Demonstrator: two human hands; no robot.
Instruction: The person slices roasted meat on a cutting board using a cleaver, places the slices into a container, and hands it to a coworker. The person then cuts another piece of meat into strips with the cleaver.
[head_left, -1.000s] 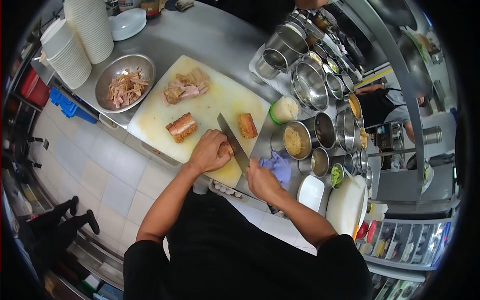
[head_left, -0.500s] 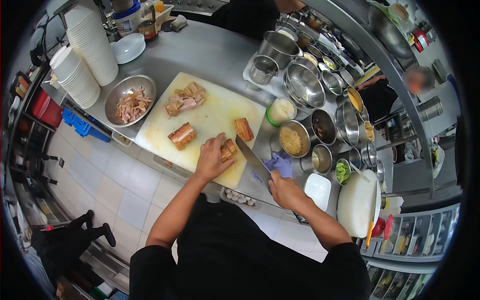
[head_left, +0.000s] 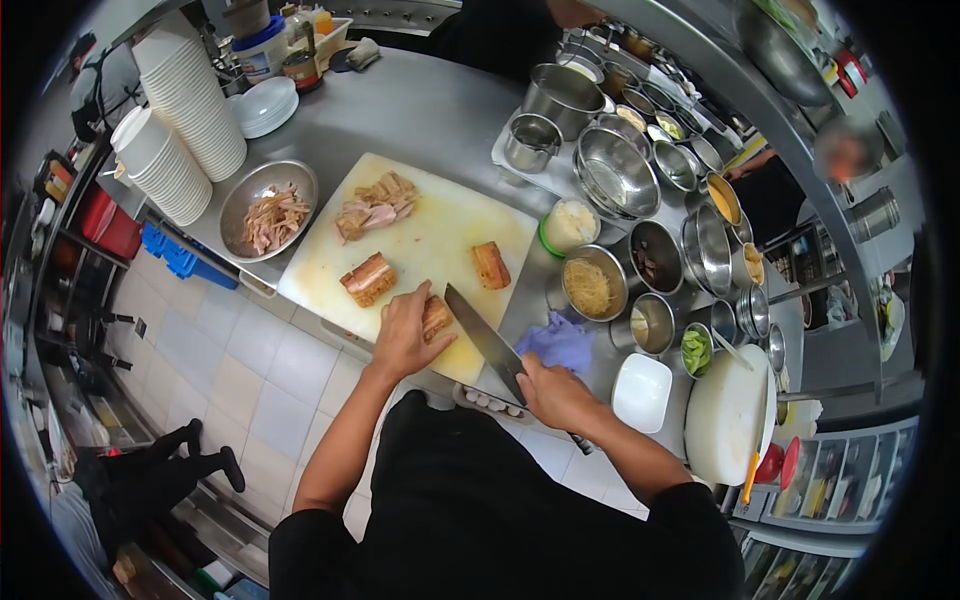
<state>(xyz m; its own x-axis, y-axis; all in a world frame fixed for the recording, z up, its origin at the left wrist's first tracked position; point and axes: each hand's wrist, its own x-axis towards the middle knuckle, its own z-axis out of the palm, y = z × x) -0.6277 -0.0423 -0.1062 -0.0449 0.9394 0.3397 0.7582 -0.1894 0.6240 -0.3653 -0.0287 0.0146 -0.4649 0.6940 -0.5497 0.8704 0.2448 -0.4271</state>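
Steel knife (head_left: 486, 342) points forward-left, right hand (head_left: 556, 393) clenching it, left hand (head_left: 403, 338) pinching meat (head_left: 436, 318).

So the left hand (head_left: 402, 338) has uncurled since a second ago, and way more of the meat chunk (head_left: 435, 317) shows now. Hand and chunk slid left a bit in the last half second. The knife (head_left: 485, 338) came left too, its tip off the lone piece (head_left: 491, 265) on the right. More of the purple cloth (head_left: 558, 342) peeks out.
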